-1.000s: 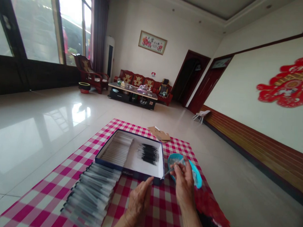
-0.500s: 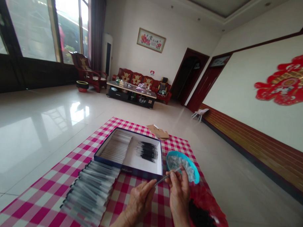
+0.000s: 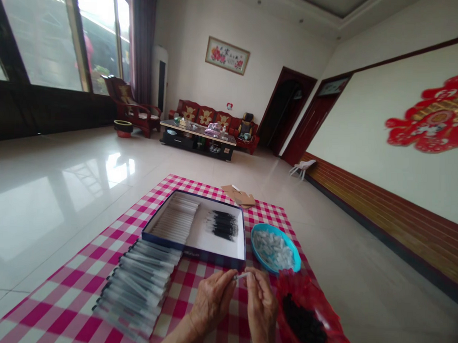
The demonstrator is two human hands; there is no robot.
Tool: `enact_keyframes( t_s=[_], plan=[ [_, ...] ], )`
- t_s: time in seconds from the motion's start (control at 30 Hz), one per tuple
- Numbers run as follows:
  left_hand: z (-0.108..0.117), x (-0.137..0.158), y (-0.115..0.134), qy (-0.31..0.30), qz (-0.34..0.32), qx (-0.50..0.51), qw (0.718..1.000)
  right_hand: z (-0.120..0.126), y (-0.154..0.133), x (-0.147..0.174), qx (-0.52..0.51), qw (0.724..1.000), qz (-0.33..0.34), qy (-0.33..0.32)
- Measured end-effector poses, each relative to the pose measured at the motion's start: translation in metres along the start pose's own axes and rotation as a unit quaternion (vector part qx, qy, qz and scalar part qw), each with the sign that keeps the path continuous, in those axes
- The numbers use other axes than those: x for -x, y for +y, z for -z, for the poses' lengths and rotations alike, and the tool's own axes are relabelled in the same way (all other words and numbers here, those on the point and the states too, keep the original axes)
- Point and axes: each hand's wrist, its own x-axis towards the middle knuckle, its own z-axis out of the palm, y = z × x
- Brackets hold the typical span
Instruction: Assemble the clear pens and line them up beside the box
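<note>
My left hand [image 3: 214, 297] is closed, thumb and fingertips pinching one end of a slim, pale pen [image 3: 242, 276] above the tablecloth. My right hand [image 3: 260, 297] pinches the other end, close to the left fingertips. Only a short stretch of the pen shows between them; the fingers hide the rest. To the left lies a pile of clear pens with black ends [image 3: 138, 283]. Just beyond my hands is a shallow dark-blue box [image 3: 214, 258], with clear tubes [image 3: 176, 219] on its left side and a black, streaky patch [image 3: 224, 225] on its white bottom.
A blue bowl [image 3: 298, 261] of small translucent pieces [image 3: 273, 248] stands right of the box. Nearer is a red bowl [image 3: 336, 323] of small black parts [image 3: 306, 324]. Cardboard pieces [image 3: 238, 196] lie at the far edge of the checked tablecloth [image 3: 79, 266].
My right hand has moved left and down, away from the blue bowl, towards my left hand. Less of the pen shows between the hands. The left hand has barely moved.
</note>
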Motion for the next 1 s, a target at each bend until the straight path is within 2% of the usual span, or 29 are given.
enact_keyframes(
  t_s=[0.17, 0.27, 0.37, 0.47, 0.57, 0.67, 0.77, 0.87, 1.0],
  plan=[
    [-0.001, 0.002, -0.002, 0.005, -0.013, -0.003, 1.000, -0.002, 0.009, 0.012, 0.096, 0.984, 0.143, -0.036],
    [-0.001, 0.002, -0.004, 0.010, -0.019, -0.012, 1.000, -0.002, 0.008, 0.017, 0.148, 0.969, 0.182, -0.076],
    [0.000, 0.002, -0.006, 0.001, -0.025, -0.020, 0.999, 0.013, 0.000, 0.012, 0.188, 0.960, 0.188, -0.093],
    [0.000, 0.002, -0.007, 0.000, -0.029, -0.026, 0.999, 0.047, -0.003, -0.005, 0.241, 0.950, 0.186, -0.072],
    [-0.002, 0.003, -0.009, 0.001, -0.028, -0.029, 0.999, 0.090, 0.011, -0.027, 0.326, 0.932, 0.143, -0.070],
    [-0.003, 0.003, -0.008, -0.004, -0.025, -0.022, 0.999, 0.121, 0.035, -0.044, 0.418, 0.896, 0.094, -0.118],
    [-0.002, 0.003, -0.005, -0.015, -0.015, -0.011, 1.000, 0.130, 0.051, -0.049, 0.451, 0.875, 0.085, -0.156],
    [-0.001, 0.003, -0.002, -0.022, -0.007, 0.001, 1.000, 0.128, 0.057, -0.048, 0.460, 0.868, 0.091, -0.164],
    [-0.001, 0.003, -0.002, -0.022, 0.002, 0.006, 1.000, 0.127, 0.064, -0.049, 0.497, 0.845, 0.112, -0.165]
  ],
)
